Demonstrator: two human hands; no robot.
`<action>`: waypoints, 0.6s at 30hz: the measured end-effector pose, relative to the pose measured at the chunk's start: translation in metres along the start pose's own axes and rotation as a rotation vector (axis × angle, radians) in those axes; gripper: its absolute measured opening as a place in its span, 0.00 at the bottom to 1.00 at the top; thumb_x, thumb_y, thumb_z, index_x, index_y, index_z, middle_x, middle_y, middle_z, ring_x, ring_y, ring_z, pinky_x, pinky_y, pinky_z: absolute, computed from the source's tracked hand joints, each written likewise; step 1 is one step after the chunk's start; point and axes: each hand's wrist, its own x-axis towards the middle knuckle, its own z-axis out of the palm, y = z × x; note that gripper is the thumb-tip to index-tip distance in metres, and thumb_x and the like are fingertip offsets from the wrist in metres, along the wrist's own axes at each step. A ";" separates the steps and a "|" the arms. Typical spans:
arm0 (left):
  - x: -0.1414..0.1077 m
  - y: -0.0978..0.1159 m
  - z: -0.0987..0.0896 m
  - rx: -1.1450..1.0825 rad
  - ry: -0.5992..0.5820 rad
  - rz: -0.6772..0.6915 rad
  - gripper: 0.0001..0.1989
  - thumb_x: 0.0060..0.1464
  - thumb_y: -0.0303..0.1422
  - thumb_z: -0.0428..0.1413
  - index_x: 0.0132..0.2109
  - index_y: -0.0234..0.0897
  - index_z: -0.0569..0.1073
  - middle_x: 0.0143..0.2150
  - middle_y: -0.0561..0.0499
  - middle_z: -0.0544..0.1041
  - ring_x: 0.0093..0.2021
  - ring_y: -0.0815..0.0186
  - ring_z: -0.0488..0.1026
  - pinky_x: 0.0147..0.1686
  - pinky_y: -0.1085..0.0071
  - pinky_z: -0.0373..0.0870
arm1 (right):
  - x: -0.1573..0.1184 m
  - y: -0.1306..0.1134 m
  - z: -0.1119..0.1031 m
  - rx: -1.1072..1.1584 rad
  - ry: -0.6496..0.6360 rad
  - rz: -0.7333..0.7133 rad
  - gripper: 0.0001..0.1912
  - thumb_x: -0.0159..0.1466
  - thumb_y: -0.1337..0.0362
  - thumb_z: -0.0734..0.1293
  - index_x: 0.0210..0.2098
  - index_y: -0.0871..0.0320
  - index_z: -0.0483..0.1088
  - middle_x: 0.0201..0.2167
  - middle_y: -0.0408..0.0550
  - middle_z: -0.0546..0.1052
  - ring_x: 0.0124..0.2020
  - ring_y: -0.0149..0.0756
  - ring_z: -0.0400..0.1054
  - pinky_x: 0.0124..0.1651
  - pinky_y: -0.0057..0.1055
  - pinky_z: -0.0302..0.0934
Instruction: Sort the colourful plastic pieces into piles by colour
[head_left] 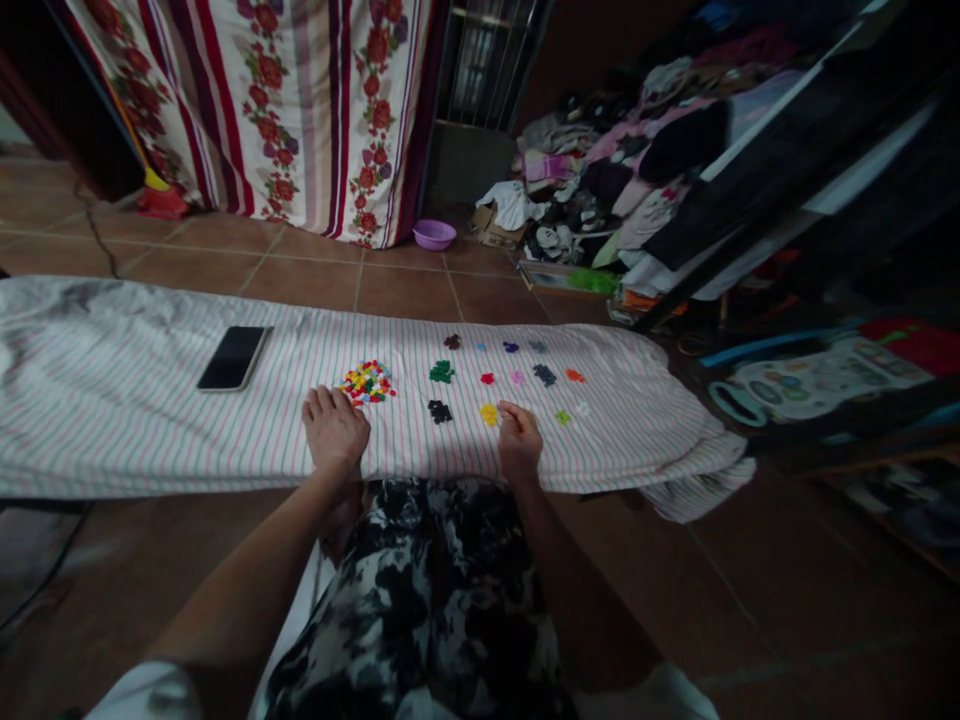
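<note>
My left hand [334,428] lies palm down on the striped cloth, its fingers resting flat at the lower left edge of a mixed pile of small coloured pieces [367,382]. My right hand [520,440] is closed with thumb and forefinger pinched, just right of a small yellow heap [489,414]. Whatever is in the pinch is too small to make out. Around it sit sorted little heaps: black [440,411], green [442,371], red [487,379], pink [517,377], dark grey [544,375], orange [574,375], lime green [562,417] and white [583,409].
Brown [451,342], light blue [481,347], purple [511,347] and grey [537,346] heaps form the far row. A phone [234,358] lies left on the striped cloth [150,420]. Beyond are a purple basin [434,235] and piled clothes [600,170].
</note>
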 end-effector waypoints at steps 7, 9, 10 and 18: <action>0.000 0.000 -0.002 -0.034 -0.029 -0.005 0.27 0.56 0.33 0.39 0.57 0.20 0.63 0.59 0.28 0.64 0.64 0.45 0.56 0.61 0.51 0.53 | 0.016 -0.028 0.002 0.089 0.004 0.012 0.15 0.61 0.59 0.60 0.40 0.59 0.74 0.39 0.53 0.76 0.39 0.38 0.70 0.41 0.37 0.66; 0.000 0.000 -0.001 -0.021 -0.024 0.003 0.26 0.56 0.34 0.39 0.57 0.21 0.64 0.59 0.29 0.64 0.64 0.46 0.56 0.60 0.50 0.53 | 0.023 -0.053 0.009 0.129 -0.048 -0.039 0.15 0.62 0.59 0.61 0.41 0.58 0.74 0.39 0.52 0.75 0.39 0.37 0.70 0.40 0.34 0.65; 0.000 0.001 -0.001 -0.008 -0.022 0.005 0.26 0.56 0.34 0.40 0.57 0.21 0.64 0.59 0.29 0.64 0.64 0.45 0.57 0.60 0.50 0.54 | 0.025 -0.066 0.015 0.147 -0.113 -0.061 0.14 0.62 0.59 0.61 0.41 0.58 0.74 0.39 0.51 0.76 0.39 0.36 0.70 0.38 0.33 0.65; 0.001 0.001 0.000 0.050 -0.024 0.011 0.25 0.56 0.33 0.41 0.56 0.21 0.65 0.60 0.28 0.64 0.63 0.45 0.58 0.59 0.51 0.55 | 0.012 -0.118 0.105 -0.002 -0.675 -0.214 0.12 0.62 0.65 0.62 0.41 0.56 0.76 0.37 0.48 0.74 0.34 0.32 0.68 0.41 0.29 0.64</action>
